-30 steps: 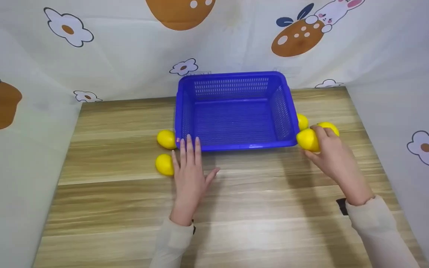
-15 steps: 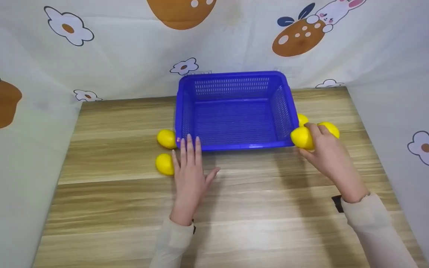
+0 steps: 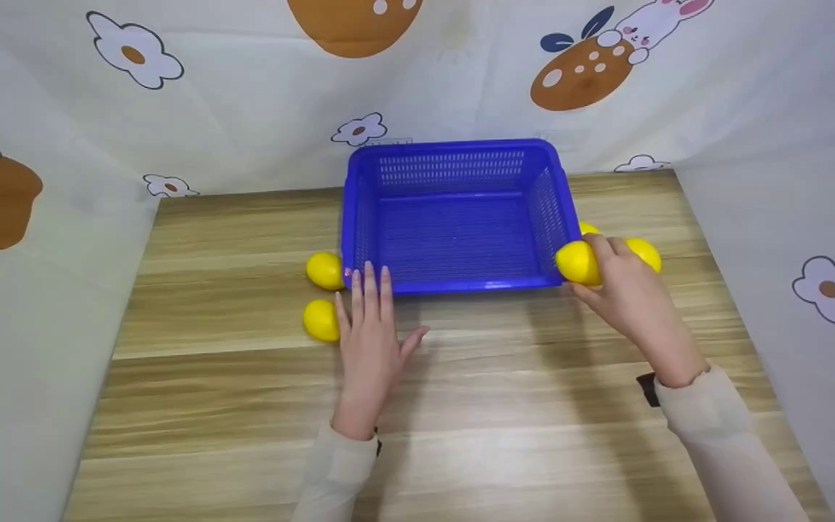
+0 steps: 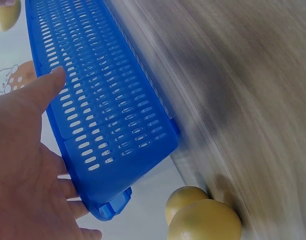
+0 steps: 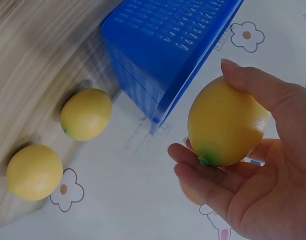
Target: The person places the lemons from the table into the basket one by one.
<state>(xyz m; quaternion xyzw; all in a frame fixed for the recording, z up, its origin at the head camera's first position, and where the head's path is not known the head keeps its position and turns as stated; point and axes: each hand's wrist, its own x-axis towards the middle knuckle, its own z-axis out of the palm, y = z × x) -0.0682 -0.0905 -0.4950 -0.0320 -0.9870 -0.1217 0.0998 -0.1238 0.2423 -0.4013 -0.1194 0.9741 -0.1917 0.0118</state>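
My right hand (image 3: 638, 297) grips a yellow lemon (image 3: 577, 262) above the front right corner of the blue basket (image 3: 475, 286). In the right wrist view, thumb and fingers are curled round this lemon (image 5: 227, 122), whose green tip shows. With its fingers straight, my left hand (image 3: 370, 348) rests at the basket's front left corner, fingertips over the rim. No lemon is visible inside the basket. Beside the basket's right side lie two more lemons, one (image 3: 644, 254) partly behind my right hand and another (image 3: 589, 228) close to the basket wall.
Left of the basket are two lemons, one (image 3: 324, 270) by its corner and one (image 3: 320, 320) beside my left hand. The wooden table (image 3: 229, 406) is backed by a printed cloth (image 3: 243, 94) behind and at the sides.
My right hand has moved left and slightly away from me, bringing the held lemon from beside the basket to over its corner. The left hand and the basket have stayed put.
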